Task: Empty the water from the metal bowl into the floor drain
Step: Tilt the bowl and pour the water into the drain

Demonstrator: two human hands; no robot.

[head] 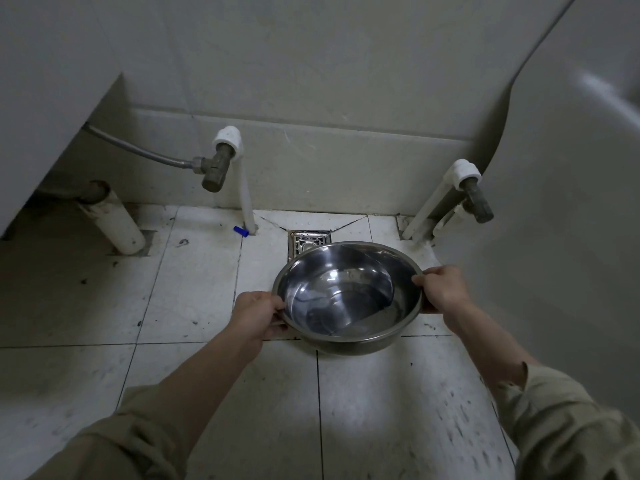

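A shiny metal bowl [346, 292] with a little water pooled in its bottom is held above the white tiled floor. My left hand [258, 315] grips its left rim and my right hand [445, 289] grips its right rim. The bowl sits roughly level, perhaps tipped slightly toward me. Just beyond its far rim lies the square metal floor drain [306, 242], whose near part the bowl hides.
A white pipe with a grey valve [218, 168] rises left of the drain, and a second valve [476, 199] stands to the right. A thick white drainpipe [114, 223] slants at far left. A small blue cap [240, 231] lies near the wall. A white fixture [571, 202] bulges at right.
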